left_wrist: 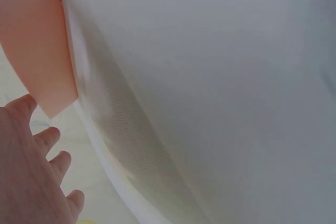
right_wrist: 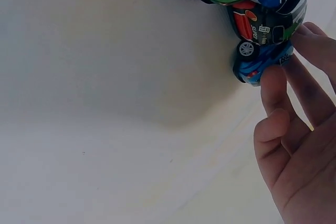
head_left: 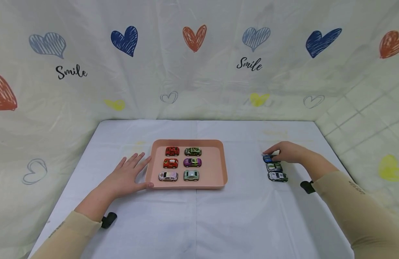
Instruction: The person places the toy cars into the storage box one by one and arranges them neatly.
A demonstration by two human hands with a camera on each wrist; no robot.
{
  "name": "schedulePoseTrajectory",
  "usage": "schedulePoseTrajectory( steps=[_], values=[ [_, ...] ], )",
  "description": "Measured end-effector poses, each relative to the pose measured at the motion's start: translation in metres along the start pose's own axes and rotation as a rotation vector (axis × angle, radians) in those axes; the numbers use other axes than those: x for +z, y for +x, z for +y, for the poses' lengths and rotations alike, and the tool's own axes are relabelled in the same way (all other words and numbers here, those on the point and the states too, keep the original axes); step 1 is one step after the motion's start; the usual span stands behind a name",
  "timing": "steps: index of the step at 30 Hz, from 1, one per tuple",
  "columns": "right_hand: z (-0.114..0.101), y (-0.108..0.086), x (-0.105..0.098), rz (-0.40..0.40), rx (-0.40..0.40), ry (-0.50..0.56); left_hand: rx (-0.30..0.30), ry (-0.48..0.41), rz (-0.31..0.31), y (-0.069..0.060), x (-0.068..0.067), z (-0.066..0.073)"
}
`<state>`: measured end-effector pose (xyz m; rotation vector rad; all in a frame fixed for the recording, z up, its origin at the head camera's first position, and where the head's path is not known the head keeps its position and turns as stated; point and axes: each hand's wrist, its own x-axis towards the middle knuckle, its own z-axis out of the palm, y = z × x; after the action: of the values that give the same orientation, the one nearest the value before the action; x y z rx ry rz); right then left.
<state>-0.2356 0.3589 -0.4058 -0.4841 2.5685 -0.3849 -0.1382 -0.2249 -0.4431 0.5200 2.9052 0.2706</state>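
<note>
Cars (head_left: 274,167) stand close together in a row of three on the right of the table (head_left: 251,223), and at the far end our right hand (head_left: 290,153) pinches the blue car (head_left: 268,158); whether it is lifted at all we cannot tell. Next to it, on the near side, is the middle car (head_left: 275,168), then the near car (head_left: 278,176), white and black. Well to the left lies our pink tray (head_left: 220,163), holding six more in two columns: on its left, from far to near, the first red car (head_left: 172,151), the second red car (head_left: 170,163) and the white car (head_left: 168,176); on its right, the green car (head_left: 193,151), the purple car (head_left: 192,162) and the pale car (head_left: 191,175). Our left hand (head_left: 126,180) is spread wide at the tray's left edge, its thumb touching the near left corner. We wear beige sleeves (head_left: 358,212), with a black piece (head_left: 109,220) jutting from each. Beyond the table's far edge we face a pale backdrop (head_left: 199,79) printed with hearts (head_left: 124,40) and "Smile" (head_left: 249,64).
</note>
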Motion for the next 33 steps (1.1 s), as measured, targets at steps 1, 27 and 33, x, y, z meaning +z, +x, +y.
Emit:
schedulePoseTrajectory(
  steps=[1, 27, 33],
  values=[
    [0.0008, 0.0, 0.0005, -0.002, -0.001, 0.002, 0.001, 0.0, 0.0, -0.0002, 0.0002, 0.0],
    [0.007, -0.0019, 0.0031, 0.048, 0.06, -0.014, -0.003, 0.007, -0.002, -0.0001, 0.0015, -0.0002],
    [0.0022, -0.003, -0.0028, 0.089, 0.084, -0.027, -0.002, 0.009, -0.001, 0.0003, 0.0017, 0.0]
  ],
)
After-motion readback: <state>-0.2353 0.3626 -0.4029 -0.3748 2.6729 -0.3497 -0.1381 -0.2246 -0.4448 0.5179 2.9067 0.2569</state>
